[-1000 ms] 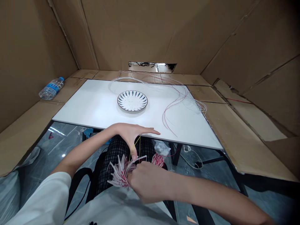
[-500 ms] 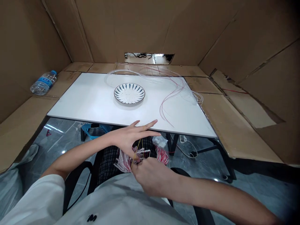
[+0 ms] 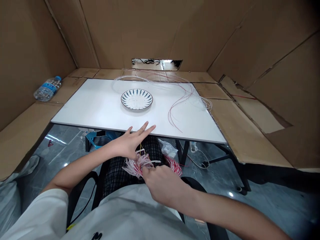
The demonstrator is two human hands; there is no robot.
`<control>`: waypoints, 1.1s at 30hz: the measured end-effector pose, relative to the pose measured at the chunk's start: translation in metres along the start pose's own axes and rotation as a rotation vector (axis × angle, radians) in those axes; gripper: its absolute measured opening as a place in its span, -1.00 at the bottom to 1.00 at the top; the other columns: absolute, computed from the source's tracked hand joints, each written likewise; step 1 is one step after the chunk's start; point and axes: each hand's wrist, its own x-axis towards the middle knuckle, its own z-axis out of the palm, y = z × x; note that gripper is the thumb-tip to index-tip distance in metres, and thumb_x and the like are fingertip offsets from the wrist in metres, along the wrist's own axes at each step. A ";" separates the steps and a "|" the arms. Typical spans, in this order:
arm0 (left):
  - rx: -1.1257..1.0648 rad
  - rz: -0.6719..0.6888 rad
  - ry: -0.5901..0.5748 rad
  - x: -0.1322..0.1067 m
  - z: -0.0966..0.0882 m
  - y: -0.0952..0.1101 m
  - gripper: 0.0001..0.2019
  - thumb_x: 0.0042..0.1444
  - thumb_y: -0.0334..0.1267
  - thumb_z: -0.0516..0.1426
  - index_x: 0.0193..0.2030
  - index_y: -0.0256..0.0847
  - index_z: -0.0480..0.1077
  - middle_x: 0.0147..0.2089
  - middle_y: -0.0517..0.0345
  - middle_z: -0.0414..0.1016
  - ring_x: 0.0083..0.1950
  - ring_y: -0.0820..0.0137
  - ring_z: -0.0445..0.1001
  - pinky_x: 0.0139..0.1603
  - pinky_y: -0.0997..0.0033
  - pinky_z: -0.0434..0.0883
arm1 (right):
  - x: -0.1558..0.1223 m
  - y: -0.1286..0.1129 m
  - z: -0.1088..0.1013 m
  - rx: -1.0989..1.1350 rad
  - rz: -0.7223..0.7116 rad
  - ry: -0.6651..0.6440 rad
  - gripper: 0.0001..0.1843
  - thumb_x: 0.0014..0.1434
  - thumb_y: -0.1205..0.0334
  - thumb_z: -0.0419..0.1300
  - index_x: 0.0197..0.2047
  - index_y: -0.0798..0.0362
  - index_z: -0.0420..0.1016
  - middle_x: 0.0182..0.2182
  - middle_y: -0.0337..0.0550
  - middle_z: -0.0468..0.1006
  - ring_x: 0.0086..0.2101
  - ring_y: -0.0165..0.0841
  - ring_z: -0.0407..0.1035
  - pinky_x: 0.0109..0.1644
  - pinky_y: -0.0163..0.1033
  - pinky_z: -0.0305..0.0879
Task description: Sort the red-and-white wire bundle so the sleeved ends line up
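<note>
Right hand (image 3: pixel 162 184) pinching wire bundle (image 3: pixel 137 166) above lap, left hand (image 3: pixel 128 145) open just beyond it.
Bundle is white sleeving with red cores, held over plaid trousers (image 3: pixel 152 146) just below the table edge. Right fingers (image 3: pixel 150 170) curl into it, exact pinch partly hidden by the hand. Left fingers (image 3: pixel 146 128) are spread wide, tips just short of or at the edge of the white tabletop (image 3: pixel 87 110); contact can't be told from this view. Yellow thread (image 3: pixel 140 147) rises from the bundle by the left palm. Red-and-white wire bundle (image 3: pixel 173 165) sits just right of it, plastic bag (image 3: pixel 167 149) beyond. On the tabletop: blue-patterned plate (image 3: pixel 136 99) and loose red-and-clear wires (image 3: pixel 186 93). Water bottle (image 3: pixel 47 88) lies on cardboard left of the table.
</note>
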 end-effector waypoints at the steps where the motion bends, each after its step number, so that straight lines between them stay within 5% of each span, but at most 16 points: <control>1: -0.089 -0.040 -0.007 0.002 0.000 -0.003 0.15 -0.20 -0.40 0.23 0.39 -0.04 -0.50 0.46 -0.23 -0.43 0.38 -0.04 0.01 0.30 -0.24 -0.10 | -0.001 -0.001 0.001 -0.005 0.009 0.005 -0.82 0.05 0.50 0.06 -0.26 0.22 0.42 -0.48 -0.01 0.49 -0.49 -0.22 0.44 -0.57 -0.25 0.09; 4: -0.336 -0.119 0.046 0.007 0.004 -0.009 0.03 -0.12 -0.41 0.17 0.40 -0.12 -0.40 0.42 -0.29 -0.15 0.26 0.01 0.27 0.15 0.04 0.29 | -0.004 -0.003 0.003 -0.023 0.061 0.038 -0.79 0.03 0.53 0.05 -0.25 0.21 0.40 -0.48 -0.02 0.48 -0.50 -0.23 0.44 -0.57 -0.25 0.06; 6: -0.385 -0.099 0.126 0.006 0.008 -0.007 0.00 -0.10 -0.47 0.12 0.40 -0.08 -0.39 0.43 -0.23 -0.17 0.25 0.04 0.29 0.10 0.12 0.35 | -0.006 -0.004 0.005 -0.031 0.090 0.063 -0.77 0.02 0.55 0.03 -0.24 0.20 0.39 -0.48 -0.02 0.48 -0.51 -0.22 0.43 -0.57 -0.24 0.05; 9: -0.288 0.014 0.282 0.002 0.010 0.005 0.08 -0.12 -0.45 0.17 0.39 0.02 -0.48 0.47 -0.08 -0.47 0.34 0.05 0.13 0.25 0.03 0.20 | -0.008 -0.005 0.007 -0.041 0.128 0.108 -0.79 0.04 0.55 0.01 -0.28 0.18 0.38 -0.50 -0.03 0.47 -0.52 -0.22 0.42 -0.56 -0.23 0.05; 14: -0.074 0.239 0.456 -0.006 0.000 0.017 0.30 -0.27 0.00 0.37 0.36 0.15 -0.57 0.43 0.07 -0.76 0.44 -0.06 -0.45 0.34 -0.22 -0.24 | -0.012 -0.008 0.010 -0.068 0.246 0.211 -0.77 0.17 0.47 -0.03 -0.14 0.22 0.37 -0.52 -0.02 0.48 -0.53 -0.20 0.42 -0.54 -0.25 0.07; 19: -0.205 0.550 0.595 0.000 -0.022 0.010 0.32 -0.35 0.16 0.35 0.36 0.18 -0.55 0.42 0.11 -0.82 0.44 -0.01 -0.43 0.38 -0.02 -0.20 | -0.015 -0.015 0.012 -0.027 0.280 0.224 -0.81 0.16 0.46 -0.02 -0.21 0.18 0.37 -0.52 -0.03 0.48 -0.54 -0.18 0.43 -0.57 -0.26 0.09; 24: -0.297 0.635 0.278 0.019 -0.038 0.016 0.40 -0.41 0.19 0.35 0.36 0.07 -0.61 0.45 -0.03 -0.66 0.44 0.08 -0.22 0.36 0.03 -0.13 | -0.017 -0.036 0.024 -0.055 0.119 0.203 -0.78 0.02 0.50 0.05 -0.22 0.21 0.37 -0.46 0.00 0.48 -0.51 -0.19 0.43 -0.58 -0.25 0.14; 27: -0.371 0.642 0.003 0.037 -0.030 0.019 0.33 -0.36 0.10 0.37 0.40 -0.06 -0.45 0.46 -0.13 -0.51 0.43 0.12 -0.14 0.36 0.11 -0.11 | -0.019 -0.045 0.029 -0.106 0.050 0.170 -0.83 0.01 0.48 0.11 -0.25 0.24 0.38 -0.48 0.00 0.45 -0.51 -0.23 0.42 -0.59 -0.28 0.13; 30: -0.375 0.424 -0.367 0.054 -0.012 0.016 0.21 -0.33 0.02 0.39 0.39 -0.23 -0.19 0.44 -0.25 -0.21 0.41 0.08 -0.05 0.34 0.11 0.02 | -0.027 -0.050 0.027 -0.176 -0.006 0.190 -0.87 0.03 0.52 0.10 -0.29 0.27 0.37 -0.50 0.01 0.44 -0.49 -0.26 0.41 -0.57 -0.31 0.12; 33: -0.413 0.118 -0.665 0.060 0.005 0.009 0.08 -0.33 0.07 0.37 0.33 -0.26 0.03 0.23 -0.25 0.31 0.23 0.02 0.31 0.08 0.13 0.38 | -0.041 -0.051 0.021 -0.202 0.019 0.240 -0.86 0.06 0.54 0.05 -0.29 0.25 0.37 -0.51 0.00 0.45 -0.50 -0.27 0.41 -0.57 -0.31 0.11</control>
